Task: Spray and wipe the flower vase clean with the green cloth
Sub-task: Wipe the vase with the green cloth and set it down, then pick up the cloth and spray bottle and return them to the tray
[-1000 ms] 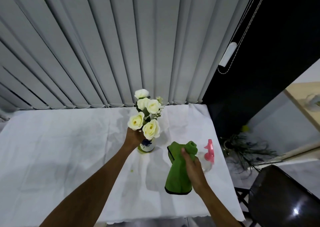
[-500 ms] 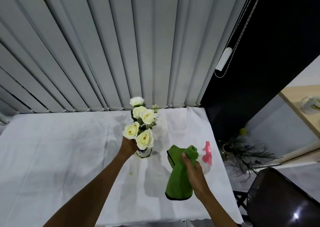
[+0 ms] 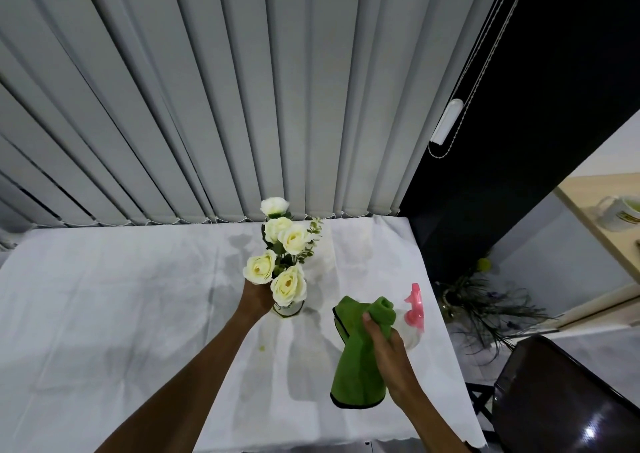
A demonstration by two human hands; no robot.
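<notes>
A small white vase (image 3: pixel 289 310) stands mid-table, mostly hidden under its cream artificial roses (image 3: pixel 288 284). My left hand (image 3: pixel 256 296) is wrapped around the vase from the left. My right hand (image 3: pixel 386 347), to the right and nearer me, grips the green cloth (image 3: pixel 356 366), which hangs down above the table. Behind that hand stands a clear spray bottle with a pink trigger head (image 3: pixel 414 305), partly hidden by cloth and fingers.
The table wears a white cloth (image 3: pixel 121 314) with damp marks. Grey vertical blinds (image 3: pixel 207 106) hang right behind it. Off the right edge are a dark chair (image 3: pixel 568 400), a floor plant (image 3: pixel 485 303) and a wooden counter with a cup (image 3: pixel 620 212).
The view has tilted, so everything sits lower in frame. Both hands keep their holds; the vase and cloth stay in about the same places on the table.
</notes>
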